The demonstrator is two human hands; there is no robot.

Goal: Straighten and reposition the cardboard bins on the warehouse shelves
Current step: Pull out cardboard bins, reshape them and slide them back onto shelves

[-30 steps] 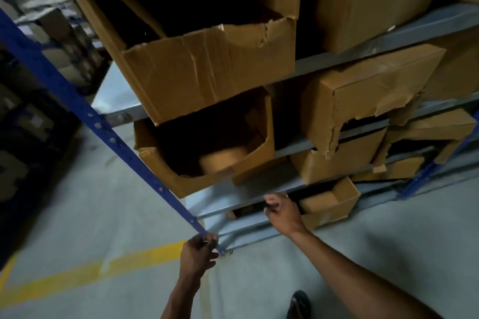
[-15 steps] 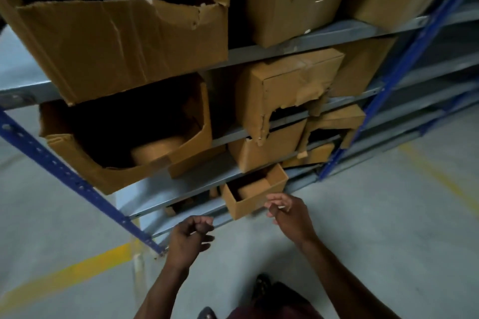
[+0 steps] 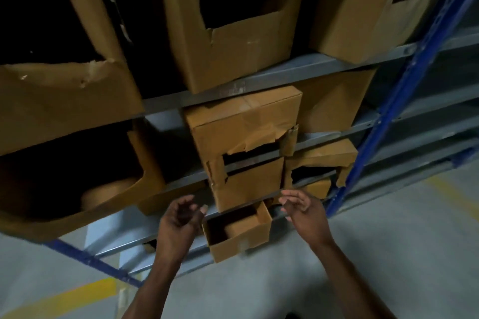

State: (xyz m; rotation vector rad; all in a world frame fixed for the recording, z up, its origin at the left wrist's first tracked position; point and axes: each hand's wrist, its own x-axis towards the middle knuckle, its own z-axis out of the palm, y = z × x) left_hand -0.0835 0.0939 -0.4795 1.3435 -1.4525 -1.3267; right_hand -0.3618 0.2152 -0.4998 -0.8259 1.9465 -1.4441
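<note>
Small open-top bin (image 3: pixel 239 234): sits at front edge of the lowest shelf (image 3: pixel 166 247), skewed, one corner sticking out past the shelf lip twd the floor. Cardboard, dark inside; contents not discernible.

My left hand (image 3: pixel 178 220): just left of that bin, fingers (image 3: pixel 193 206) loosely curled, spread, holding nothing. No contact w/ the bin that I can confirm. My right hand (image 3: pixel 303 208): just right of and above the bin, fingers relaxed, partly spread, holding nothing. Bin lies between both hands.

Directly above: mid bin (image 3: pixel 246 184) on the next shelf up, front face overhanging the shelf edge. Above that, torn closed box (image 3: pixel 243 122), front flap ripped, tape peeling at its right corner. Right of it, flattened torn box (image 3: pixel 324 156) near the blue upright (image 3: pixel 404 90).

Left side: large sagging bin (image 3: pixel 77 189), front wall bowed down, overhanging the shelf's left end. Above it, large bin w/ ripped rim (image 3: pixel 64 101).

Top shelf: tall cut-front bin (image 3: pixel 233 41) at ctr, another (image 3: pixel 363 21) twd the right end by the upright.

Floor (image 3: pixel 388 254): grey concrete, yellow line (image 3: pixel 64 298) at lower left.
</note>
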